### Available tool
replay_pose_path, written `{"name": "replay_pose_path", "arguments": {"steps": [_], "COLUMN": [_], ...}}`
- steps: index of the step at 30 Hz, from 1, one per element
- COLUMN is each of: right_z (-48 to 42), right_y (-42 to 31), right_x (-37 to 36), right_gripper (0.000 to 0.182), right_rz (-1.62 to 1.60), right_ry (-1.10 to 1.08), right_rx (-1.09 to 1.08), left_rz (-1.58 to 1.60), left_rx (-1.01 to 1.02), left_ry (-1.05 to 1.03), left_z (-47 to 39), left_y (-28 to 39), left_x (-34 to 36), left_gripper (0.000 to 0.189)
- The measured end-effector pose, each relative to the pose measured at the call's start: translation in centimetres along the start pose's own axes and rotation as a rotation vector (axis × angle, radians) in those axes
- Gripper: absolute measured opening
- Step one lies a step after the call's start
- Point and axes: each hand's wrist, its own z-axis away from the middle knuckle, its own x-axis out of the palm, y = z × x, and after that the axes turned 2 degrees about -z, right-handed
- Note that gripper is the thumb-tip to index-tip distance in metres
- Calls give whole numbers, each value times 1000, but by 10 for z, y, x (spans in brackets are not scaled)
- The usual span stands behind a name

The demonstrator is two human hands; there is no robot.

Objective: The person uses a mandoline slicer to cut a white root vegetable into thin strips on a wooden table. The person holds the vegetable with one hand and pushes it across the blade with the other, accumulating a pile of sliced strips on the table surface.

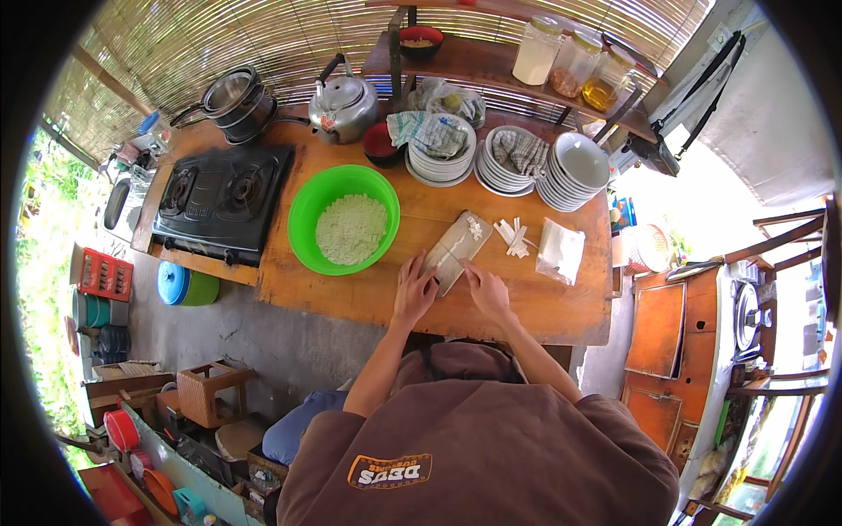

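Observation:
A small chopping board (451, 268) lies aslant on the wooden table before me. My left hand (414, 293) rests at its left edge, fingertips near a white strip on the board. A thin knife (452, 252) points up and left across the board from the fingers of my right hand (488, 289); its handle is hidden in that hand. Small cut white pieces (475, 229) sit at the board's far end. To the right is a loose pile of white strips (515, 237), then a clear plastic bag (560, 252) with pale contents.
A green basin (297, 230) of white pieces stands left of the board. Beyond are a black gas stove (220, 197), a kettle (343, 108) and stacked bowls (442, 167) with cloths. Jars (537, 52) stand on a shelf (460, 64). The table's front edge (342, 317) lies close to me.

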Motion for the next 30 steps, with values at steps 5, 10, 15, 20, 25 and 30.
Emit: {"name": "replay_pose_path", "arguments": {"steps": [5, 10, 15, 20, 25, 30], "right_z": [-28, -42, -39, -36, -35, -36], "right_y": [10, 38, 40, 39, 38, 38], "right_x": [-33, -19, -13, -10, -7, -7], "right_gripper": [33, 32, 32, 33, 33, 33], "right_rz": [38, 44, 5, 3, -4, -28], "right_ry": [30, 27, 19, 49, 39, 47], "right_rx": [125, 60, 48, 51, 65, 63], "left_rz": [-38, -45, -58, -105, -134, -135], "left_rx": [46, 96, 85, 89, 119, 140], "left_ry": [-42, -69, -156, -207, -238, -263], "left_z": [-3, -6, -13, -28, -41, -57], "left_y": [-1, 2, 7, 16, 21, 22], "left_x": [0, -6, -7, -1, 6, 17], "left_gripper": [28, 29, 32, 36, 39, 42]}}
